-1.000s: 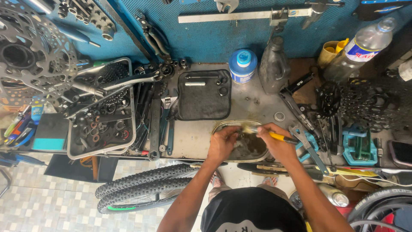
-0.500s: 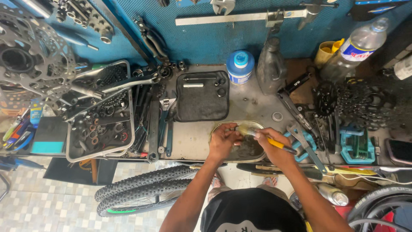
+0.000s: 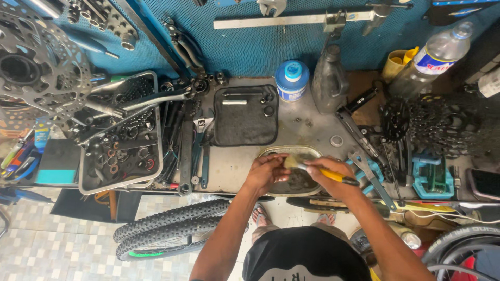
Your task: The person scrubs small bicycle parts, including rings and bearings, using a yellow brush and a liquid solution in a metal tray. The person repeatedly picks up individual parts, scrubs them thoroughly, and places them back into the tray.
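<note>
Holding a yellow-handled brush (image 3: pixel 320 171) in the right hand (image 3: pixel 333 177), grip closed around the handle, bristle end pointing left over a shallow metal pan (image 3: pixel 312 152) at the near edge of the table (image 3: pixel 307 125). Left hand (image 3: pixel 265 173) is pinched shut on something small and dark just beside the bristles, above the pan; can't tell what the part is, fingers cover it. Pan contents look dark and murky, probably liquid with bits in it, not clear enough to say. Risks as I read them: pan sits right at the near edge, so an elbow nudge or hard brushing stroke could tip it onto the floor and the tyre (image 3: pixel 172 229) below. The small part could slip from the pinch and drop into the murk or off the edge. Splatter from the bristles could reach the black mat (image 3: pixel 245 117) with its loose bits just far-left of the pan. Blue wrenches (image 3: pixel 367 171) lie touching or nearly touching the right wrist, easy to knock. Clutter: parts tray (image 3: pixel 122 156) to the left, blue-capped tub (image 3: pixel 291 80) and dark jug (image 3: pixel 329 78) at the far side, stack of sprockets (image 3: pixel 442 125) to the right. Brush tip is blurred; near rim of the pan hidden under both hands; right side of the table cut off by the frame.
</note>
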